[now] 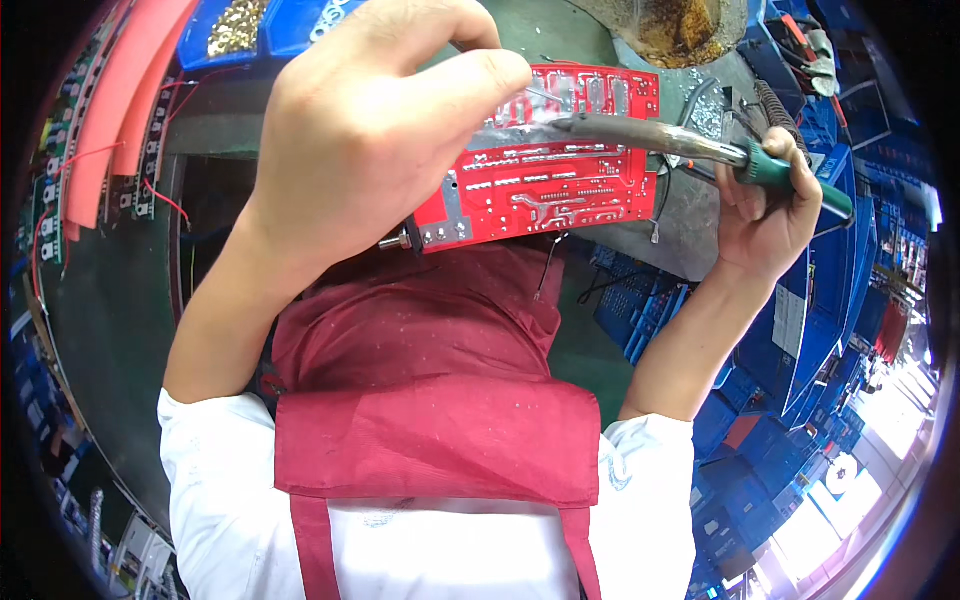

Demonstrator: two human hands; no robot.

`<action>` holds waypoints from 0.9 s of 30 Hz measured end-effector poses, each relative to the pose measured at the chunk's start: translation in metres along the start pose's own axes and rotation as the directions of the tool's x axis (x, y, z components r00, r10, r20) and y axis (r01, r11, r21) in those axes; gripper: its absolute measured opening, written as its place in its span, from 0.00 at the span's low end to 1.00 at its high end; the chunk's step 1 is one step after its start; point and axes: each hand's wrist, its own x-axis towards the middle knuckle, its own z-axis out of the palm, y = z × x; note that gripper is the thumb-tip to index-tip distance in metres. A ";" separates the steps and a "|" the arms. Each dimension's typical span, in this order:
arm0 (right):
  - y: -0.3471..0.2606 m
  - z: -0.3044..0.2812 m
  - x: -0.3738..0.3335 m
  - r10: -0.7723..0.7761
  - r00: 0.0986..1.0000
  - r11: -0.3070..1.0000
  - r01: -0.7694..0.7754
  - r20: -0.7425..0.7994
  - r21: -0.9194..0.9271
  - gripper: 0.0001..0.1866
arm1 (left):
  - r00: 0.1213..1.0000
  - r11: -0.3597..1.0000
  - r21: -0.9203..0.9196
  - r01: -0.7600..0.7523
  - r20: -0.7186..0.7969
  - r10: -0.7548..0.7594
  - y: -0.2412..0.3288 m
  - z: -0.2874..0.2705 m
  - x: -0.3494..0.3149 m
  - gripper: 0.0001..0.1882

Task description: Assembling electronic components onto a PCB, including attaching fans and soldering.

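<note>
A red circuit board [590, 175] lies solder side up in front of me, its face covered with silvery joints and tracks. My right hand [762, 225] is closed round the green handle of a soldering iron [670, 136]. The iron's dark tip reaches left over the upper part of the board, at or very near its surface. Above the board's left part, my left hand [365, 130] is closed in a pinch. A thin length of solder wire [546, 94] runs from its fingertips toward the iron's tip. The hand hides the board's upper left corner.
Blue bins [225, 35] with small brass-coloured parts stand at the far left. Green circuit boards [150, 165] and pink strips [110, 110] lie to the left. A stained, rounded container [690, 30] sits beyond the board. A dark coiled cord [778, 108] is near the iron.
</note>
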 end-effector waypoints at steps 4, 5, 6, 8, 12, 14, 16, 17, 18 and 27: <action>-0.018 -0.019 -0.008 -0.046 0.995 0.998 0.049 -0.084 0.031 0.17 | 0.999 0.999 -0.027 0.024 0.022 -0.023 0.008 0.008 0.005 0.10; -0.019 -0.021 -0.009 -0.048 0.995 0.998 0.051 -0.084 0.030 0.17 | 0.999 0.999 -0.024 0.038 0.031 -0.038 0.010 0.011 0.004 0.10; -0.020 -0.023 -0.009 -0.044 0.994 0.999 0.047 -0.102 0.025 0.16 | 0.999 0.999 -0.025 0.037 0.029 -0.036 0.012 0.014 0.005 0.10; -0.020 -0.027 -0.011 -0.043 0.991 0.999 0.046 -0.124 0.017 0.16 | 0.997 0.998 -0.040 0.054 0.061 -0.052 0.015 0.020 0.006 0.10; -0.013 -0.029 -0.008 -0.012 0.993 0.999 0.018 -0.115 0.049 0.16 | 0.995 1.000 -0.016 0.025 0.100 -0.023 0.015 0.029 0.004 0.10; -0.006 -0.029 -0.006 -0.004 0.992 0.998 0.011 -0.123 0.058 0.17 | 0.992 0.999 0.012 0.043 0.116 -0.044 0.011 0.035 -0.003 0.10; -0.004 -0.029 -0.003 0.012 0.995 0.997 -0.004 -0.097 0.078 0.17 | 0.991 0.999 0.019 0.043 0.129 -0.045 0.013 0.037 -0.002 0.10; -0.007 -0.029 -0.004 0.024 0.997 0.995 -0.017 -0.075 0.094 0.17 | 0.989 0.999 0.020 0.040 0.141 -0.043 0.014 0.038 -0.001 0.10; -0.009 -0.029 -0.006 0.021 0.997 0.996 -0.014 -0.080 0.089 0.17 | 0.989 0.999 0.013 0.037 0.139 -0.039 0.014 0.039 0.000 0.10; 0.000 -0.023 -0.015 -0.001 0.991 0.998 0.009 -0.136 0.060 0.16 | 0.989 0.999 0.024 0.029 0.144 -0.032 0.016 0.043 0.002 0.09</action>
